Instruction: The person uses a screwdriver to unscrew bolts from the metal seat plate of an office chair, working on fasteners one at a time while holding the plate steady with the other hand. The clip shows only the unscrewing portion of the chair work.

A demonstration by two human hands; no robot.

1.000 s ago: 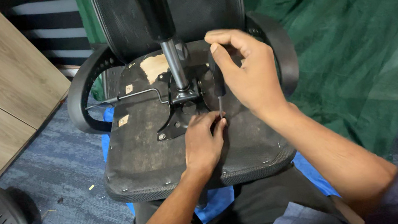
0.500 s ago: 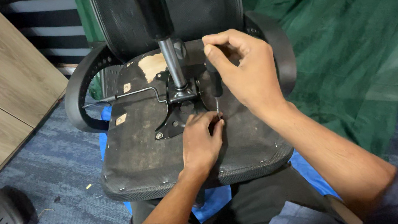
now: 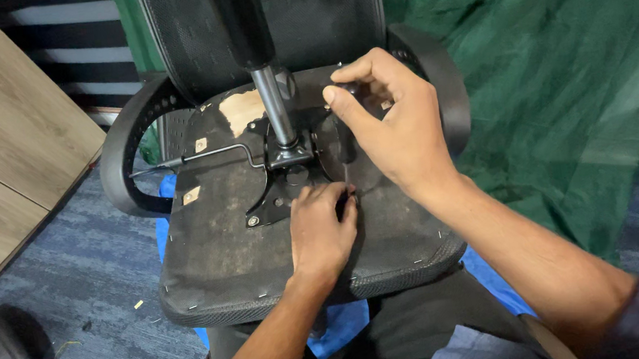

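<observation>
My right hand is clamped around a screwdriver standing upright on the underside of the upturned chair seat. My left hand pinches together at its tip, just beside the metal mounting plate.

The chair seat bottom has open room on its near left part. In the middle, the metal post and the black plate block the way. A thin lever sticks out left. The curved armrests close off both sides. The left hand and right hand fill the right part.
</observation>
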